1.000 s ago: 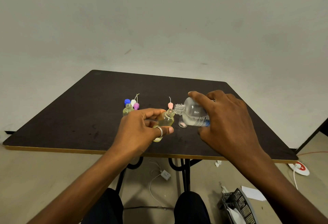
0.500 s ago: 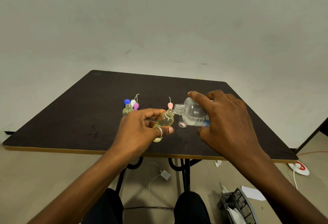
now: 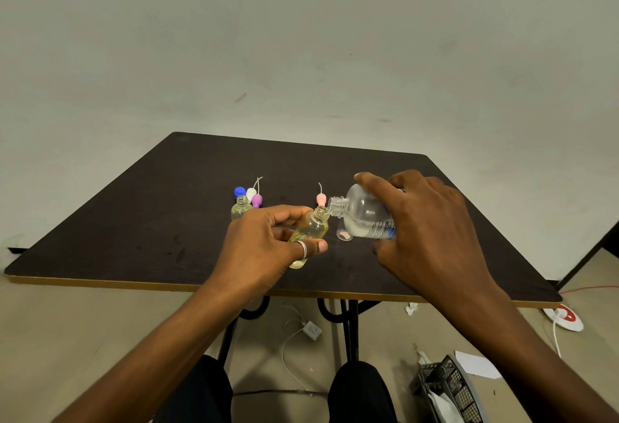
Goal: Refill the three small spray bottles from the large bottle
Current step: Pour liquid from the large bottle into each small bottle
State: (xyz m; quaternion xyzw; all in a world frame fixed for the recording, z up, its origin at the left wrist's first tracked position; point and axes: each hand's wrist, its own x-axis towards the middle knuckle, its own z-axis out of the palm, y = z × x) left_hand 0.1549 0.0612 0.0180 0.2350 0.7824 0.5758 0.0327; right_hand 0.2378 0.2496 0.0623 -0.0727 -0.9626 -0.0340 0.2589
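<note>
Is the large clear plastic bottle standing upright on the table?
No, the right hand holds the large clear plastic bottle tipped sideways, neck at the small yellowish bottle.

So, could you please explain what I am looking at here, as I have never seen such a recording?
There is no machine: a person works with two bare hands, and every picture comes from one camera worn on the head, looking forward and down. The left hand holds a small bottle of yellowish liquid, tilted. The right hand tips the large bottle so its open mouth meets the small bottle's neck. On the dark table stand a second small bottle, open, a blue cap, a white spray head, a purple spray head and a pink spray head.
</note>
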